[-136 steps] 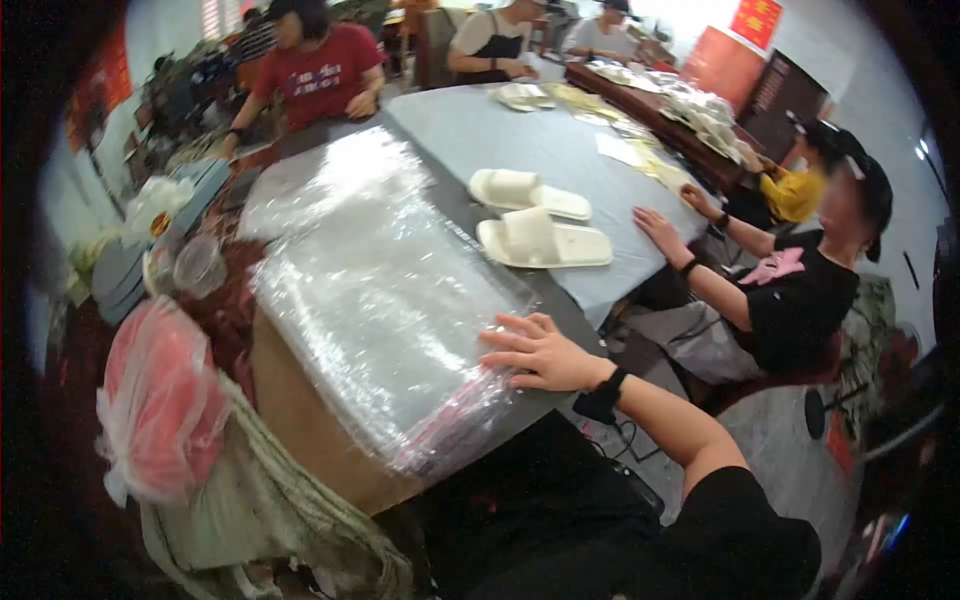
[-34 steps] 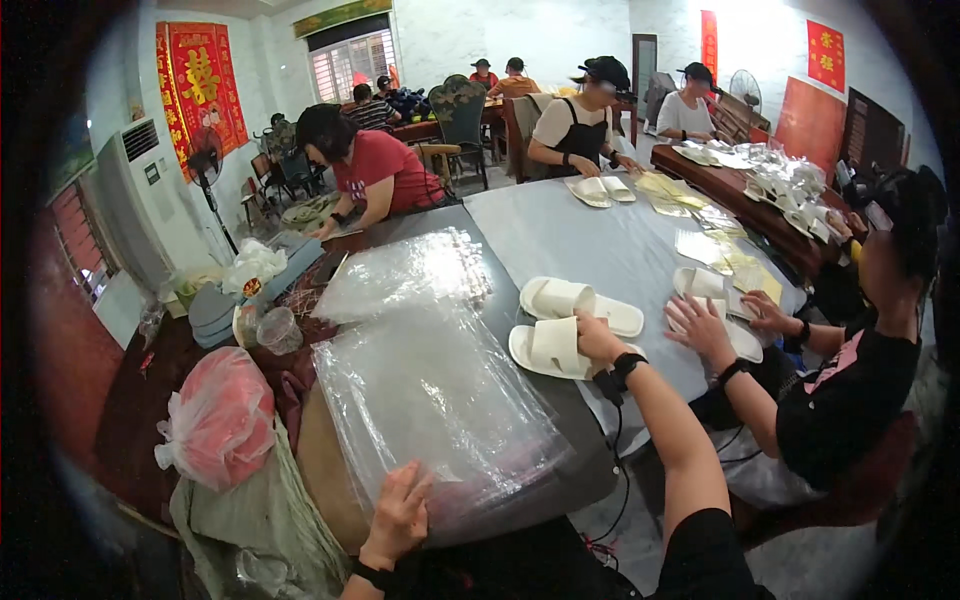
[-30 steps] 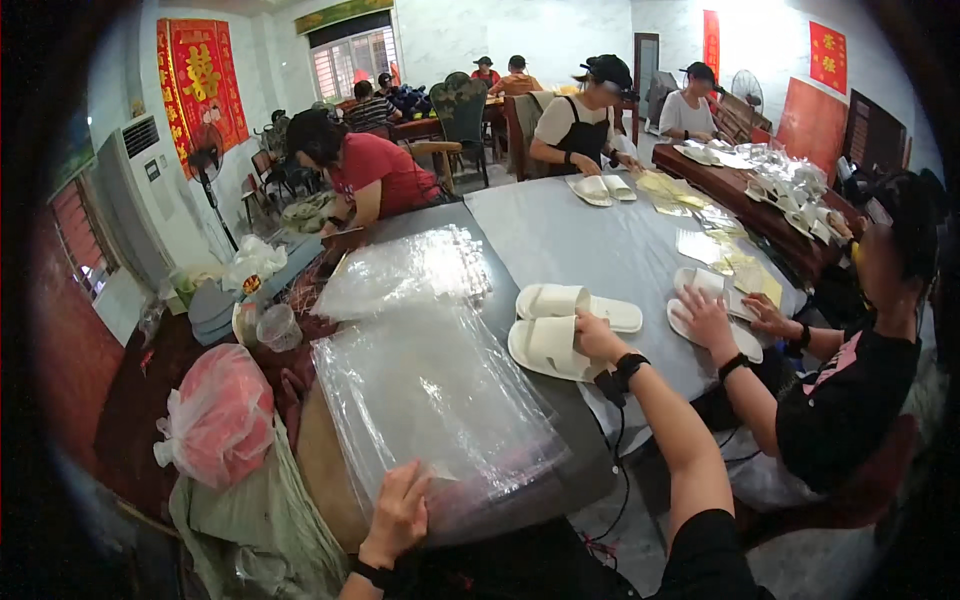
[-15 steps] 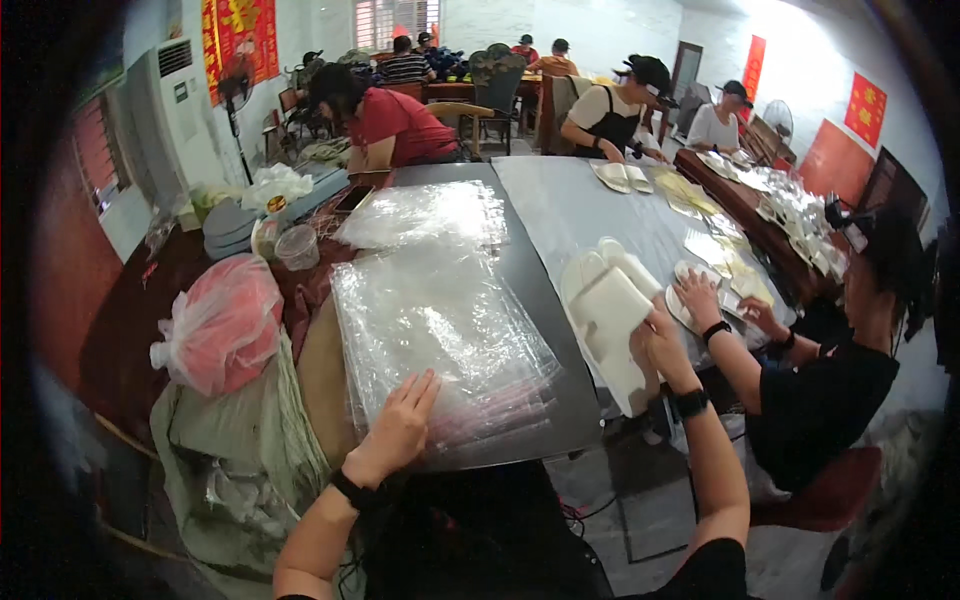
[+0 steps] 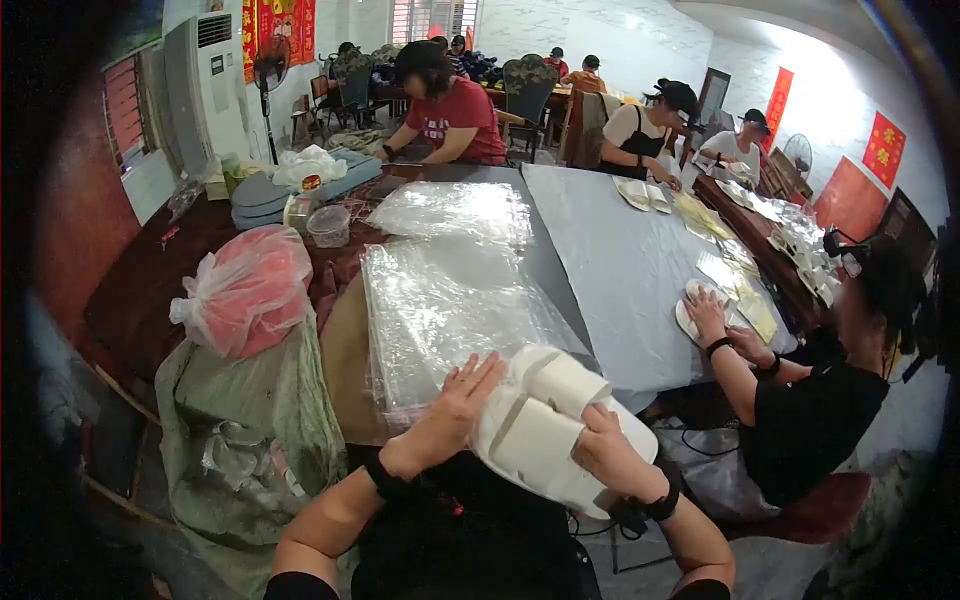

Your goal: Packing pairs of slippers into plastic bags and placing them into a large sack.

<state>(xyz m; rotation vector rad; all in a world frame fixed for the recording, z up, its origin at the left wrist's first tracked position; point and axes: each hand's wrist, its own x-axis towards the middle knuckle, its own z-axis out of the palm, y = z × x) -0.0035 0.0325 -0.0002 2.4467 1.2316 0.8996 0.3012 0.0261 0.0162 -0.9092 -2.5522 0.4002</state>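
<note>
At the lower centre of the frame, a pair of white slippers (image 5: 535, 445) is gripped by the right hand (image 5: 612, 458), with its fingers closed at the straps; this hold seems to be chosen so that both can be carried as one. The straps are turned up toward the camera, and the near right corner of the clear bags (image 5: 440, 310) is hidden behind the pair. Nothing is gripped by the left hand (image 5: 450, 408): its fingers are held straight, just beside the slippers and over the bags' near edge, perhaps to steady one or the other, though contact cannot be told. The bags are stacked flat at mid-frame, probably for easy reach. At centre left, a red bundle (image 5: 250, 290) is rested against a green sack (image 5: 240, 420), apparently to be kept off the stack.
</note>
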